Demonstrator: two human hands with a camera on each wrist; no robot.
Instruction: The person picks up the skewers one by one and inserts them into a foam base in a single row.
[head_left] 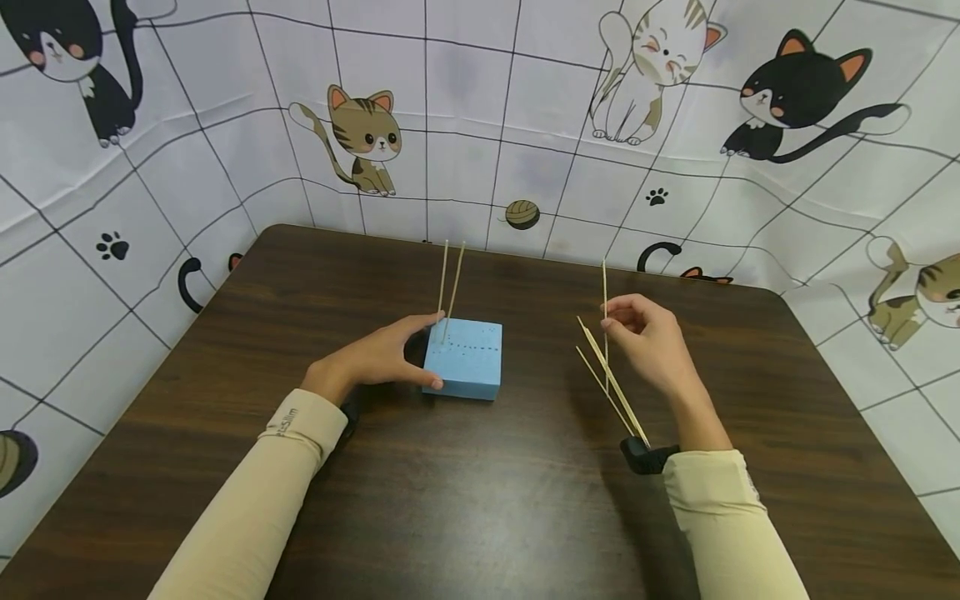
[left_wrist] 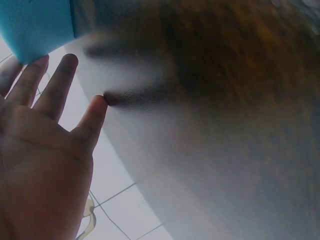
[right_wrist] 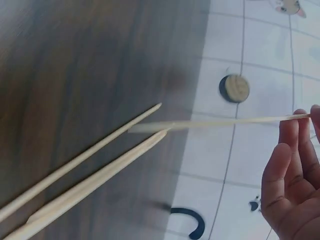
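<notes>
A light blue block [head_left: 472,367] with rows of small holes on top lies on the table. Two thin sticks [head_left: 456,281] stand in its left part, leaning slightly. My left hand [head_left: 382,354] holds the block's left side between thumb and fingers; in the left wrist view, fingertips of that hand [left_wrist: 45,145] meet the block [left_wrist: 40,25]. Right of the block, my right hand [head_left: 652,342] pinches one stick [head_left: 605,287] near its upper part, roughly upright. The right wrist view shows this stick [right_wrist: 220,123] between thumb and fingertips of the hand [right_wrist: 295,185].
Several loose sticks [head_left: 615,387] lie beside and below my right hand, their near ends by the dark wrist strap [head_left: 647,457]. The brown table [head_left: 465,492] ends at the back against a white sheet [head_left: 465,158] with cat drawings.
</notes>
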